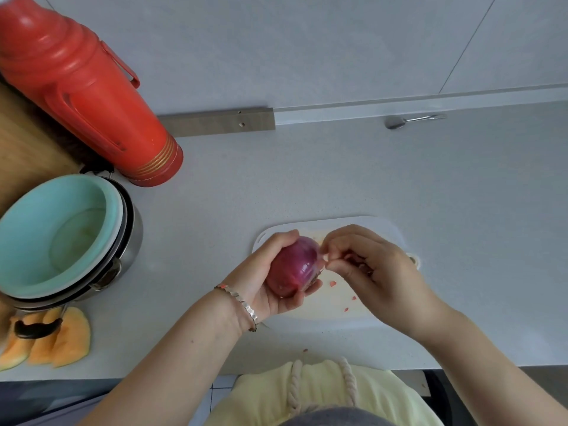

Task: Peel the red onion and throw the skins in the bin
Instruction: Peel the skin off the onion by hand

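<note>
The red onion (295, 267), glossy purple with dry skin at one end, sits above the white cutting board (335, 305), cupped by the curled left hand (264, 284) while the right hand (372, 269) pinches its tip.

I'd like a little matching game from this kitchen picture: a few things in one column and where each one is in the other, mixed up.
Things:
1. red onion
2. spoon
3. flask
4. melon slices

Places:
A. at the near left edge of the counter
B. in the left hand, above the cutting board
C. at the far side of the counter, by the wall
D. at the far left, behind the pot

Pairs: 1-B, 2-C, 3-D, 4-A.
</note>
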`<state>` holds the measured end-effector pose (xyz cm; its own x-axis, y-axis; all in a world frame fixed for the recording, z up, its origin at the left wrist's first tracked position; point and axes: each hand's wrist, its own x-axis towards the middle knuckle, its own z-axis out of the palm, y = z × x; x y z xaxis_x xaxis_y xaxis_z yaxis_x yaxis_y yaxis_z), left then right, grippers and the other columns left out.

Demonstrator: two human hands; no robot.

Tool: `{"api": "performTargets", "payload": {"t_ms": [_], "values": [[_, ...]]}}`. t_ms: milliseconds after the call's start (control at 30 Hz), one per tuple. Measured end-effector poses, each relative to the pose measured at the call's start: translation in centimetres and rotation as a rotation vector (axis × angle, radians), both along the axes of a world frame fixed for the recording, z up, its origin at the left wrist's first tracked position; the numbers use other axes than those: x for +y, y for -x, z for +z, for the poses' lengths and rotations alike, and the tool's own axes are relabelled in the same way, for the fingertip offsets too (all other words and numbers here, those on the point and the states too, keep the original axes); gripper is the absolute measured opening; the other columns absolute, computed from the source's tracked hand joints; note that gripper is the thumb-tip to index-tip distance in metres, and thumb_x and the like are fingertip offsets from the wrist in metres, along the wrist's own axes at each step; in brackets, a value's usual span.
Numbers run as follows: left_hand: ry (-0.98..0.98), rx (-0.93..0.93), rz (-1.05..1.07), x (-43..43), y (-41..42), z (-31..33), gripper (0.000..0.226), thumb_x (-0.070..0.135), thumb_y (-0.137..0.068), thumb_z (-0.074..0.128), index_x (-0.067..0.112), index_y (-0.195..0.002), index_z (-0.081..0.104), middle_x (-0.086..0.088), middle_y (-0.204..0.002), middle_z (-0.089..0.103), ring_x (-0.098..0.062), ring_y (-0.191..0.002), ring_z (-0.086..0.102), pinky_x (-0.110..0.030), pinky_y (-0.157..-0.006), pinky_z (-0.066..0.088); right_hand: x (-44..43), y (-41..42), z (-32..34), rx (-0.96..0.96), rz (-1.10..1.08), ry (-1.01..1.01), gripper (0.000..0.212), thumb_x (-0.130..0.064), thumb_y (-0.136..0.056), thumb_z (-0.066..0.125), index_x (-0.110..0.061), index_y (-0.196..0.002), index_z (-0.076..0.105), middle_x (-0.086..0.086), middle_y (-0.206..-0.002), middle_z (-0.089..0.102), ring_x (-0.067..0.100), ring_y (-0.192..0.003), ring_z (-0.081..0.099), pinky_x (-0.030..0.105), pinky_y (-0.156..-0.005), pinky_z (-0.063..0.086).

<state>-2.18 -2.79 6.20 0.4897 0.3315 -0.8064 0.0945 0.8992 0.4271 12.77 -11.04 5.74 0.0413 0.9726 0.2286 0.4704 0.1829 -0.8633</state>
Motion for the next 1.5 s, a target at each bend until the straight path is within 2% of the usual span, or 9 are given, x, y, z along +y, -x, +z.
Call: {"api": "performTargets", "payload": {"t_ms": [167,333,567,733,900,1033,1200,1367,1500], "values": [[0.107,-0.034,0.057,-0.1,-0.2,0.0,0.058,0.038,-0.052,0.072,0.008,-0.1,0.062,-0.019,-0.082,0.066,-0.036,-0.075,0.068,-0.023,-0.036,0.05,0.2,0.7,0.0,0.614,-0.126,0.16,0.013,-0.014,-0.082,0.054,-0.02,-0.07,0.054,-0.007,-0.077,0.071,0.004,-0.052,0.048,0.016,-0.054,0.041],[0.117,-0.07,0.111,-0.2,-0.1,0.0,0.054,0.034,-0.057,0.069,0.001,-0.1,0.06,-0.022,-0.083,0.068,-0.038,-0.078,0.068,-0.022,-0.038,0.051,0.5,0.1,-0.7,0.815,-0.241,0.251,0.031,-0.002,-0.085,0.046,-0.023,-0.072,0.064,-0.003,-0.058,0.053,0.007,-0.045,0.038,0.012,-0.046,0.037],[0.014,-0.136,0.137,-0.3,-0.1,0.0,0.051,0.034,-0.06,0.066,0.003,-0.1,0.06,-0.022,-0.092,0.068,-0.04,-0.09,0.067,-0.027,-0.044,0.055,-0.1,0.4,-0.2,0.736,-0.315,0.521,0.035,-0.012,-0.076,0.041,-0.019,-0.042,0.04,-0.002,-0.049,0.026,0.013,-0.046,0.02,0.017,-0.039,0.023],[-0.561,-0.007,0.024,-0.6,0.2,-1.3,0.061,0.033,-0.04,0.075,0.022,-0.098,0.06,-0.002,-0.102,0.064,-0.026,-0.093,0.066,-0.041,-0.07,0.058,0.2,0.3,0.6,0.611,-0.342,0.569,0.053,-0.04,-0.097,0.028,-0.024,-0.046,0.025,-0.007,-0.049,0.025,0.01,-0.043,0.021,0.014,-0.038,0.024],[-0.976,0.034,-0.101,-0.5,0.8,-1.8,0.063,0.039,-0.04,0.073,0.031,-0.1,0.054,0.008,-0.101,0.061,-0.01,-0.096,0.061,-0.025,-0.077,0.052,0.3,-0.5,0.9,0.542,-0.293,0.579,0.034,-0.009,-0.096,0.03,-0.014,-0.064,0.042,-0.008,-0.049,0.031,0.009,-0.042,0.024,0.014,-0.039,0.026],[-1.006,0.006,-0.125,-0.4,0.8,-1.9,0.062,0.038,-0.042,0.073,0.031,-0.102,0.055,0.006,-0.104,0.06,-0.013,-0.099,0.061,-0.027,-0.079,0.053,0.2,-0.8,0.5,0.452,-0.229,0.538,0.045,0.005,-0.09,0.024,-0.02,-0.089,0.062,-0.013,-0.047,0.043,0.005,-0.04,0.031,0.015,-0.044,0.033],[-0.978,-0.036,-0.15,-0.4,0.8,-1.9,0.062,0.035,-0.044,0.074,0.03,-0.103,0.057,0.001,-0.11,0.062,-0.011,-0.101,0.062,-0.024,-0.078,0.051,0.2,-1.2,1.0,0.504,-0.304,0.535,0.05,0.011,-0.08,0.027,-0.017,-0.047,0.051,-0.01,-0.042,0.035,0.006,-0.038,0.027,0.018,-0.044,0.024],[-0.902,-0.074,-0.132,-0.3,0.6,-1.9,0.064,0.031,-0.042,0.073,0.026,-0.105,0.059,0.003,-0.106,0.064,-0.005,-0.095,0.064,-0.021,-0.075,0.051,0.0,-1.2,1.1,0.477,-0.237,0.482,0.015,-0.015,-0.063,0.037,-0.018,-0.048,0.037,-0.013,-0.042,0.032,0.005,-0.041,0.028,0.019,-0.046,0.026],[-0.852,-0.112,-0.169,0.0,0.7,-1.7,0.062,0.028,-0.044,0.071,0.024,-0.105,0.062,0.002,-0.103,0.066,-0.014,-0.099,0.064,-0.028,-0.078,0.052,-0.2,-0.9,1.2,0.426,-0.205,0.28,0.013,-0.026,-0.072,0.07,-0.021,-0.063,0.062,-0.005,-0.05,0.032,0.006,-0.045,0.028,0.011,-0.043,0.032]]}}
